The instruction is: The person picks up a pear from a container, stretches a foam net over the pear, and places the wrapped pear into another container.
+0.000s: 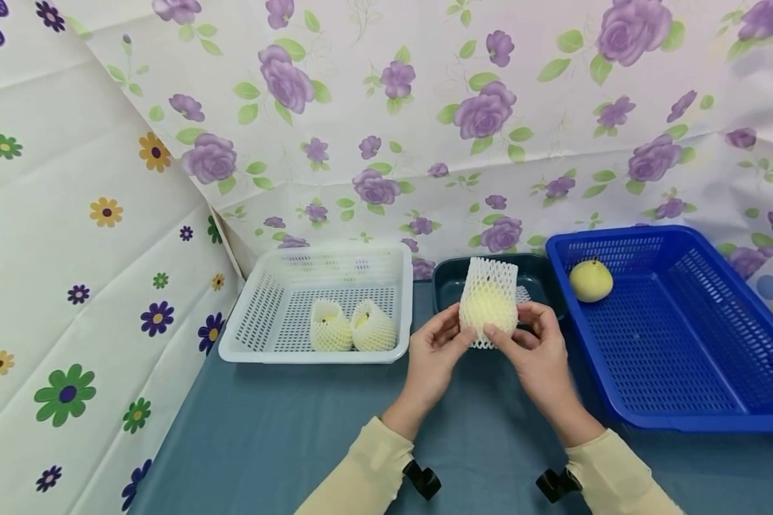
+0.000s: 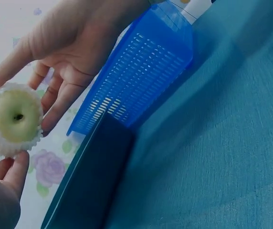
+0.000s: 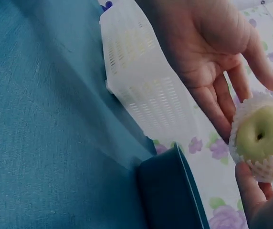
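A yellow-green pear (image 1: pixel 488 306) sits upright inside a white foam net (image 1: pixel 493 268), whose upper end stands above the fruit. My left hand (image 1: pixel 431 357) holds it from the left with thumb and fingers, and my right hand (image 1: pixel 542 357) holds it from the right. Both thumbs press on the near side. In the left wrist view the pear's underside (image 2: pixel 18 116) shows through the open lower end of the net. The dark green basin (image 1: pixel 446 292) lies just behind the hands, with a bit of white netting (image 1: pixel 522 294) in it.
At left, a white plastic basket (image 1: pixel 315 357) contains two netted pears, one on the left (image 1: pixel 331 332) and one on the right (image 1: pixel 375 330). A large blue basket (image 1: pixel 683 420) on the right holds a bare pear (image 1: pixel 591 280) in its far left corner. Flowered sheeting (image 1: pixel 373 143) hangs behind.
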Action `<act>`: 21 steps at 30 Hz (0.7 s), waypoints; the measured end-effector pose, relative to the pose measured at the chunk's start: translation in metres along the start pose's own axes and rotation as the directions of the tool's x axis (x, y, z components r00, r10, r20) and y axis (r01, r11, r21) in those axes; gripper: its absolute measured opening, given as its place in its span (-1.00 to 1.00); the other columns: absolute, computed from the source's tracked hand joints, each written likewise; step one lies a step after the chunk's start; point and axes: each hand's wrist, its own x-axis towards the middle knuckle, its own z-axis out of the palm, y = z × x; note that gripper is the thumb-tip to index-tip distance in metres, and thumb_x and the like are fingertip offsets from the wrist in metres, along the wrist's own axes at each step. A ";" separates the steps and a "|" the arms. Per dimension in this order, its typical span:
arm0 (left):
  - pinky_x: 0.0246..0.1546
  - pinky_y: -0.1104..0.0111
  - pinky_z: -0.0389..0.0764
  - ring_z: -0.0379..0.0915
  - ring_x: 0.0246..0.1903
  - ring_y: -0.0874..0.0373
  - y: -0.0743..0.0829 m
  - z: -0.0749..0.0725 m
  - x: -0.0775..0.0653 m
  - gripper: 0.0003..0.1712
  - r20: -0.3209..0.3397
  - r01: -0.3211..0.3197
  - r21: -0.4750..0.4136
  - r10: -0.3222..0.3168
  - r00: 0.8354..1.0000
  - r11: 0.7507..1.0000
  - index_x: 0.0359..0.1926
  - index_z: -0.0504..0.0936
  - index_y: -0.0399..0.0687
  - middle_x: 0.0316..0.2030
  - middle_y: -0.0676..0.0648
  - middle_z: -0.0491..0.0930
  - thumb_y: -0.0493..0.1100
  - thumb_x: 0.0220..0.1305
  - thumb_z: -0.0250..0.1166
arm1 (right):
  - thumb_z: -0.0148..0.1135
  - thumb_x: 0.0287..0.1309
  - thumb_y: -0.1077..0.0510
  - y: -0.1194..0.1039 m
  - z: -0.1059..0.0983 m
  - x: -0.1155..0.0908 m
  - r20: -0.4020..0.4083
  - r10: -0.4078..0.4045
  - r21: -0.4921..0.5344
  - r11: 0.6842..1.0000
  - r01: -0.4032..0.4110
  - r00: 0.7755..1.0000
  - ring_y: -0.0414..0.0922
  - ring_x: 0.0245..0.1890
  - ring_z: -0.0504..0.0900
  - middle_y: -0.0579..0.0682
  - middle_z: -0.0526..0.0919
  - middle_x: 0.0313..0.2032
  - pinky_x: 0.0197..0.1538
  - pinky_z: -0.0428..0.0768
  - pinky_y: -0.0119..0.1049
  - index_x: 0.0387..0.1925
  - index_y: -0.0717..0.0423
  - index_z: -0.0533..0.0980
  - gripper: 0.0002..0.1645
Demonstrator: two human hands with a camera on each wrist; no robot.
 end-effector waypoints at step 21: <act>-0.03 0.44 0.54 0.50 -0.05 0.20 0.007 -0.002 0.000 -0.59 0.016 0.021 -0.014 -0.021 1.000 1.000 0.18 0.44 -0.20 0.05 -0.24 0.51 -0.18 0.34 0.14 | 0.11 0.29 0.10 -0.003 -0.005 0.004 0.213 0.017 0.151 0.987 -0.050 0.977 -0.26 -0.09 0.63 -0.02 0.50 0.04 -0.11 0.63 -0.40 0.29 0.01 0.11 -0.38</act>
